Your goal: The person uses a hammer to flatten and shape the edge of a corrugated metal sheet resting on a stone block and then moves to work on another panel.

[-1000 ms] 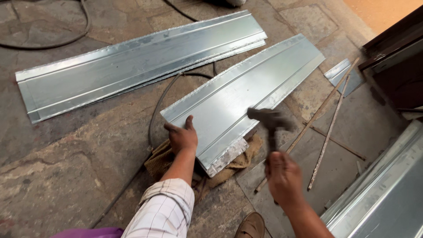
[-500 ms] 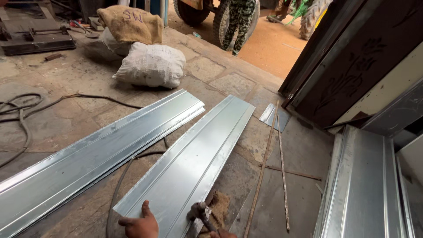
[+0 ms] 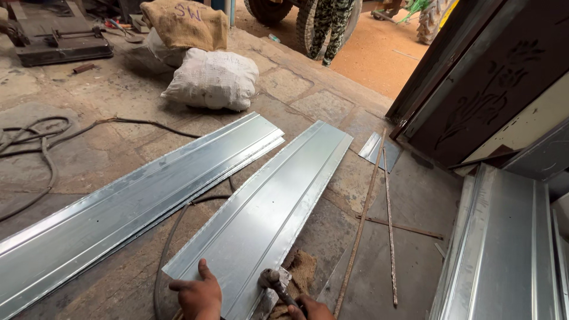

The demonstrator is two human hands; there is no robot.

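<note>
Head view: long ribbed metal sheet [image 3: 269, 216], shiny galvanized silver, lies flat on the stone floor [image 3: 89, 154], running from the bottom centre up and to the right, with raised ridges along its length and folded edges. Its near end sits on a scrap of brown burlap [image 3: 303, 269]. The left hand [image 3: 198, 294] rests flat on the sheet's near end, fingers spread and open, thumb up. The right hand [image 3: 311, 309] is closed around the handle of a hammer [image 3: 274, 281], whose dark head sits on the sheet's right edge close to the near corner. A second, similar sheet [image 3: 136, 204] lies just beside it on the left, roughly parallel, with a dark cable [image 3: 169, 249] curving between them. Thin rusty rods [image 3: 379, 213] lie on the floor right of the sheet. More silver sheets [image 3: 504, 249] are stacked at far right, and a white sack [image 3: 210, 80] and a brown sack [image 3: 186, 24] sit at the back. Cut off: both hands at the bottom edge, the right hand mostly out of frame, wrists not visible. The hammer handle is mostly hidden by the right hand. The left sheet's near end runs out of frame.
</note>
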